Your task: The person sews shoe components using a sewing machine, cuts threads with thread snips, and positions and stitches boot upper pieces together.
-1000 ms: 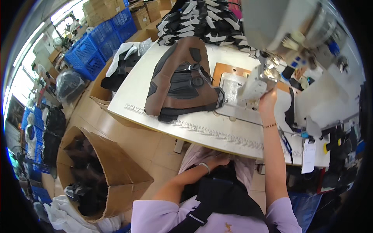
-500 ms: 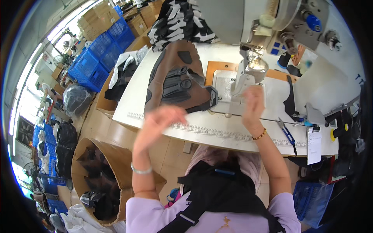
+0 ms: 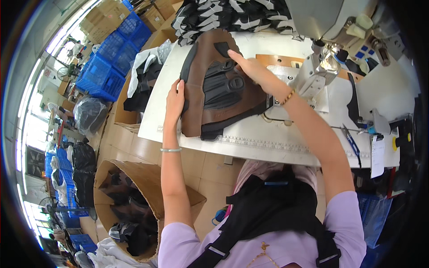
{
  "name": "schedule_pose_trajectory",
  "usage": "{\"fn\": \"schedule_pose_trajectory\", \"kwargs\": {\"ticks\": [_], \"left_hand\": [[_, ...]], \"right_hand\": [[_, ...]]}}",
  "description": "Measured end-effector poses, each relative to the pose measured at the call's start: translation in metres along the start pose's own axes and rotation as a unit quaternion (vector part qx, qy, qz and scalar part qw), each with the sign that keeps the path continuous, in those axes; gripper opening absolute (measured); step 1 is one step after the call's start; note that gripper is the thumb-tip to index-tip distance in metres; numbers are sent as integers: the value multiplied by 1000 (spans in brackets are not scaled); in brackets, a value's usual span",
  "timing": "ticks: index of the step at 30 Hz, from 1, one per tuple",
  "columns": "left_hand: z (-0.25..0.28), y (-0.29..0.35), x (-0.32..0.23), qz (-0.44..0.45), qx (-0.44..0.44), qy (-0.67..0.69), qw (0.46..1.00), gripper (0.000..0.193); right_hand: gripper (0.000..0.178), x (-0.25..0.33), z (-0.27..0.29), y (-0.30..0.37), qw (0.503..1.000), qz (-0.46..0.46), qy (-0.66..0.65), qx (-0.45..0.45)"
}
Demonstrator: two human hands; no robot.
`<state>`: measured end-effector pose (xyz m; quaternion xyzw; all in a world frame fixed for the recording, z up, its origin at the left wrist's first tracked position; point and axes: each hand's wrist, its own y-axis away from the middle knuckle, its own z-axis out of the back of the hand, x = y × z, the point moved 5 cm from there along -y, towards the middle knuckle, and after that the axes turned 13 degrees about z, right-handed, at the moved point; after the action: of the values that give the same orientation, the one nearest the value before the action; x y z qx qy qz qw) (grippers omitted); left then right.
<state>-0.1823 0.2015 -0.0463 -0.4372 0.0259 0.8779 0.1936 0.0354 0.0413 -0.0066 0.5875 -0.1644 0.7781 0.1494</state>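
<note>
A brown sewn panel (image 3: 193,105) with black edge patches and a ribbed black raised middle lies flat on the white sewing table (image 3: 250,134). My left hand (image 3: 175,100) grips its left edge, fingertips close to the black strip. On the far right side, my right hand (image 3: 258,73) holds the panel's edge, one digit stretched over its top; the other fingers are partly hidden. Just right of that hand stands the sewing machine's head (image 3: 319,67), and the panel's lower right corner reaches its metal plate (image 3: 321,100).
Black and white pieces (image 3: 232,18) are heaped at the back. Thread snips (image 3: 351,140) and a white paper tag (image 3: 377,156) are at the right. An open carton (image 3: 134,169) with dark pieces stands below left, and blue crates (image 3: 100,73) are stacked beyond. A ruler strip (image 3: 268,145) runs along the table's front.
Both hands, raised and apart from the panel before, have come down onto it. The right hand has moved left from near the needle area. The view has shifted, with the machine further right.
</note>
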Motion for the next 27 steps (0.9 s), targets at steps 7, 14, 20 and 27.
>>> {"fn": "schedule_pose_trajectory", "kwargs": {"ticks": [7,14,20,27], "left_hand": [[9,69,-24,54,45,-87,994,52],[39,165,-112,28,258,-115,959,35],[-22,175,-247,-336,315,-264,847,26],[-123,177,-259,-396,623,-189,647,54]], "right_hand": [[67,0,-1,19,985,71,155,-10],[42,29,38,132,941,256,222,-4],[30,26,79,183,893,408,180,60],[19,24,105,228,862,463,178,108]]}}
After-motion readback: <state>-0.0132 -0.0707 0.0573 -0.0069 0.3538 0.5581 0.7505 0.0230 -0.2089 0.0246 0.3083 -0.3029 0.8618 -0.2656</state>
